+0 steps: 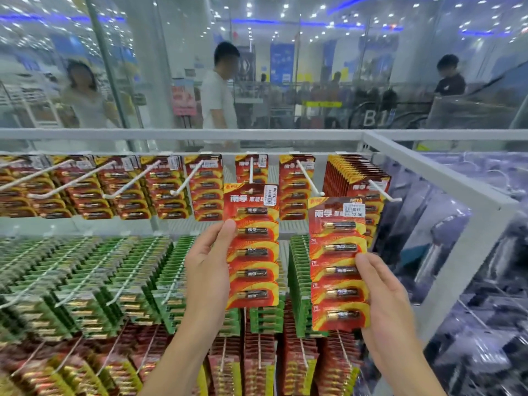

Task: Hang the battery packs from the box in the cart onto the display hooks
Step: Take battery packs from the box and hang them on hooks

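Observation:
My left hand (207,267) grips a red and yellow battery pack (254,247) by its left edge, thumb on the front. The pack's top hole sits at the tip of a white display hook (251,171) in the top row. My right hand (385,295) holds a second red battery pack (337,264) by its right edge, lower and to the right, in front of the shelf. Another white hook (310,180) with red packs behind it juts out just above that second pack. The box and cart are out of view.
The top row of hooks carries red packs (160,187); a full stack hangs at the far right (354,178). Green packs (85,281) fill the middle row, red ones (257,358) the bottom. A white frame post (445,178) borders the right. People walk behind the glass.

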